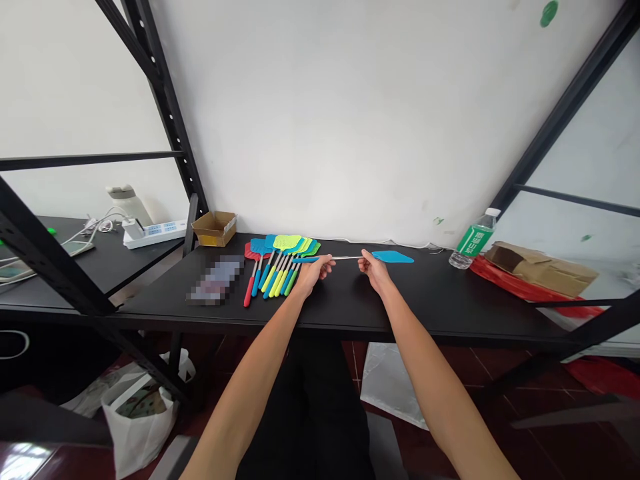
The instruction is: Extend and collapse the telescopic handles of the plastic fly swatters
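A blue fly swatter (393, 257) with a thin metal rod is stretched sideways above the black table (345, 300). Around its blue handle, at the left end, my left hand (315, 269) is closed. My right hand (374, 269) pinches the rod where it meets the flat blue head, which points right. Just left of my left hand lies a fanned row of several fly swatters (280, 267) in red, blue, yellow-green and green, heads toward the wall and handles toward me. My left hand partly covers the row's right side.
A small open cardboard box (215, 230) and a blurred-out flat item (217, 280) are on the left. To the right stand a water bottle (473, 240) and a brown package (540, 267) on red plastic. Black metal posts (173, 113) frame the table; a power strip (155, 233) is farther left.
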